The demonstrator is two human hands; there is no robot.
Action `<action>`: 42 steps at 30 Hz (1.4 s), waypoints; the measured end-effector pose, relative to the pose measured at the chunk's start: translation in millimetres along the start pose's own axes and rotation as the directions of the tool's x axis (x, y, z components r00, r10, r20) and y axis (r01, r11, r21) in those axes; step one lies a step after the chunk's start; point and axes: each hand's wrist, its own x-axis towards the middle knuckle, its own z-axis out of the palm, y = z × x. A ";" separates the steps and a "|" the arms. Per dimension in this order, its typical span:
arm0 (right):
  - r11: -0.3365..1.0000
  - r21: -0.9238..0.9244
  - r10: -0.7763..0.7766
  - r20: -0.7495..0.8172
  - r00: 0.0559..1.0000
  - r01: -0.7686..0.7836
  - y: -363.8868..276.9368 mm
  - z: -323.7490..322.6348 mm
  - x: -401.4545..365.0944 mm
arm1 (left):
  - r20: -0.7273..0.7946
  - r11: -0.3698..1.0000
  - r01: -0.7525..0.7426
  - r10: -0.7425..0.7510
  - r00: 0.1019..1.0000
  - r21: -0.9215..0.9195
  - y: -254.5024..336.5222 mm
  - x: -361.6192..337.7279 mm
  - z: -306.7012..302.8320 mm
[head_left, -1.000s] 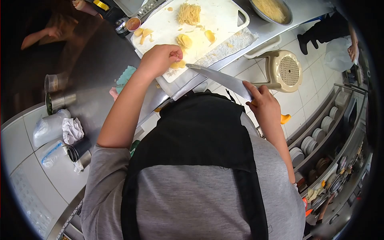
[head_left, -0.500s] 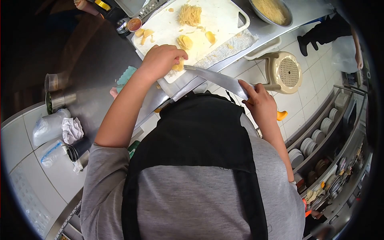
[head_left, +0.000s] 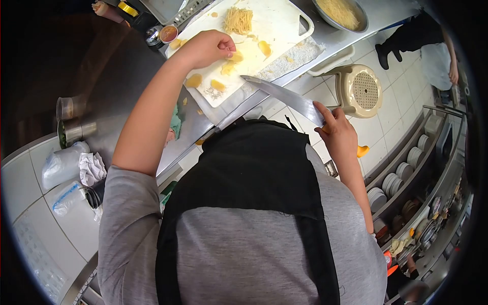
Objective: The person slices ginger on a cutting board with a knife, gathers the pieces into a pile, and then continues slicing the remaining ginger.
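My left hand (head_left: 209, 49) is over the white cutting board (head_left: 277, 30), its fingers curled and closed on pale yellow potato slices (head_left: 236, 57); the fingers partly hide them. In my right hand (head_left: 339, 133) is a large knife (head_left: 292, 100) with a yellow-orange handle. Its blade points left, with the tip over the board's near edge. Loose potato pieces (head_left: 218, 85) lie near the board's closest corner, and another single slice (head_left: 264, 48) lies farther right. A heap of thin potato strips (head_left: 239, 21) sits toward the far side.
A metal bowl (head_left: 363, 26) of shredded potato stands at the table's far right. Behind the board's left side is a small cup of reddish sauce (head_left: 168, 34). A green cloth (head_left: 176, 124) lies at the left. A beige stool (head_left: 363, 91) and another person's leg (head_left: 406, 40) are beyond the table.
My left hand has moved away from the near corner, up the board to the stacked slices, leaving cut pieces behind. The knife has shifted slightly right, its tip now apart from those pieces.
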 end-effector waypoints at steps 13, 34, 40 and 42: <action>0.984 0.116 0.139 -0.014 0.990 -0.136 -14.1 6.7 19.9 | 0.115 0.881 0.077 -0.147 0.982 0.468 24.4 36.6 -9.8; 0.976 0.172 0.127 0.056 0.990 -0.135 -19.3 9.4 27.1 | -0.345 0.967 0.214 -0.250 0.905 -0.138 -8.0 -43.0 63.4; 0.963 0.196 0.171 0.075 0.982 -0.183 -13.9 11.8 19.9 | -0.318 0.966 0.102 -0.177 0.931 -0.239 -3.9 -30.5 49.5; 0.962 0.196 0.176 0.080 0.981 -0.189 -13.6 11.1 19.5 | -0.270 0.976 0.129 -0.174 0.947 -0.178 2.9 -18.9 38.0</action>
